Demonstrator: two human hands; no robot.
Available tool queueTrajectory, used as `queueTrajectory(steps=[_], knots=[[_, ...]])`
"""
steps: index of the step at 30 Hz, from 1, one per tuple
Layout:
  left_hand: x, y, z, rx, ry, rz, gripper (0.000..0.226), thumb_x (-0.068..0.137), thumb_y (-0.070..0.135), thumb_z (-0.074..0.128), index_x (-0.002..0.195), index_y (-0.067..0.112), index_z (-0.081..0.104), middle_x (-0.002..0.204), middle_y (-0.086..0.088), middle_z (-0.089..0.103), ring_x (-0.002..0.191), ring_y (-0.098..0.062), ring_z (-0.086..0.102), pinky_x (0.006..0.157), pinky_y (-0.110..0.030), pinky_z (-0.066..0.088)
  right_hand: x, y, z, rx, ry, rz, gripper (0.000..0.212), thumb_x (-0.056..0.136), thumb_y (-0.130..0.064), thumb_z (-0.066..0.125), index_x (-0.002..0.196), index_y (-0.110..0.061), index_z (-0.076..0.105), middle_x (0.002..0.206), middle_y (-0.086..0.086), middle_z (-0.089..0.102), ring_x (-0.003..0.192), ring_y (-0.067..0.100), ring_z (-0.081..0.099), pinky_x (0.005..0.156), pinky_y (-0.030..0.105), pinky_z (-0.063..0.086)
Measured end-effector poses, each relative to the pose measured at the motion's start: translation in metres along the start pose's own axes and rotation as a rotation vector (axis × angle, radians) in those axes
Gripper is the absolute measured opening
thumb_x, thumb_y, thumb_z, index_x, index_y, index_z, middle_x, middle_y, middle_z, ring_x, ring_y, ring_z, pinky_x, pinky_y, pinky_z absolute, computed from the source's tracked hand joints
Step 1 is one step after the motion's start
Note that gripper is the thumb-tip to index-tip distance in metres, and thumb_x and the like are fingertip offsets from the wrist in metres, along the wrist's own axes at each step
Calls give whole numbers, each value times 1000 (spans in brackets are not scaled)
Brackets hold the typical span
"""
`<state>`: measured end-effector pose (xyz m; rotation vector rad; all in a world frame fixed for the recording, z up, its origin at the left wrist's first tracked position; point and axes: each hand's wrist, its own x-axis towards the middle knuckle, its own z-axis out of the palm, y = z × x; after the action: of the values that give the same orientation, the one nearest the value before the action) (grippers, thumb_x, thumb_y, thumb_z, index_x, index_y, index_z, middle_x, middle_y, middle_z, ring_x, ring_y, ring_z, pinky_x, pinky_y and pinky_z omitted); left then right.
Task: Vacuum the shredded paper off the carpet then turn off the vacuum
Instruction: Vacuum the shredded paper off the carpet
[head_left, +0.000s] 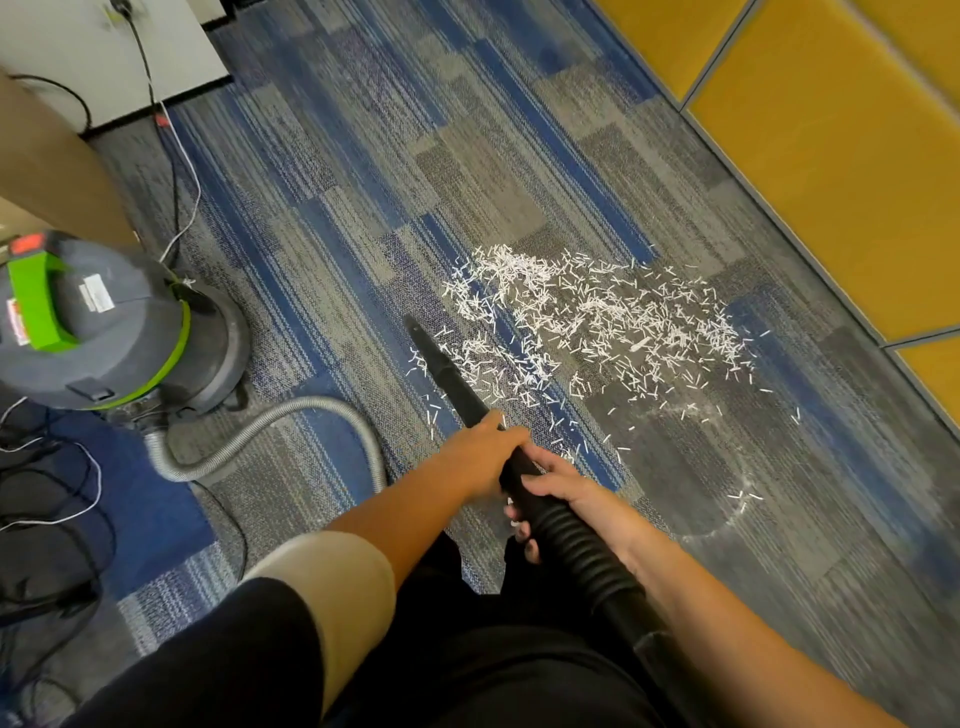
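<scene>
White shredded paper (597, 322) lies scattered over the blue and grey carpet (363, 156) in the middle right. A black vacuum nozzle (441, 364) points up-left, its tip at the left edge of the paper patch. My left hand (488, 447) grips the nozzle from above. Just behind it, my right hand (561, 493) grips the black ribbed hose end (576, 545). The grey and green canister vacuum (109, 332) stands at the left, and its grey hose (270, 431) curves across the carpet toward me.
A yellow panelled wall (831, 130) runs along the right. Cables (176, 171) trail on the floor at the upper left, near a white board and a brown panel. More black and white wires (52, 483) lie at the lower left. My knees fill the bottom.
</scene>
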<state>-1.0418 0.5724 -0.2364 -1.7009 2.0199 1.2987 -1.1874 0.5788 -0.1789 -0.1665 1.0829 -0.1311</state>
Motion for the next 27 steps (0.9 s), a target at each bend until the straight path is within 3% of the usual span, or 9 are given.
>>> queueTrajectory(steps=[7, 19, 27], knots=[[1, 5, 21, 7, -29, -10, 37, 83, 21, 65, 112, 21, 43, 117, -9, 38, 99, -37, 56, 80, -44, 48, -2, 6, -15, 35, -1, 73, 55, 92, -5, 48, 137, -34, 35, 75, 20, 54, 50, 25, 55, 42, 30, 51], [26, 53, 32, -55, 4, -38, 38, 84, 23, 66, 115, 22, 44, 123, -8, 38, 104, -36, 57, 87, -44, 49, -28, -16, -56, -51, 40, 58, 52, 95, -5, 43, 138, -35, 37, 74, 18, 54, 46, 24, 54, 42, 27, 50], [39, 83, 31, -71, 22, -34, 36, 85, 18, 61, 116, 18, 42, 118, -9, 37, 101, -36, 56, 82, -43, 48, -41, -32, -82, -120, 51, 54, 52, 94, -5, 45, 136, -34, 40, 70, 19, 56, 45, 25, 54, 41, 28, 50]])
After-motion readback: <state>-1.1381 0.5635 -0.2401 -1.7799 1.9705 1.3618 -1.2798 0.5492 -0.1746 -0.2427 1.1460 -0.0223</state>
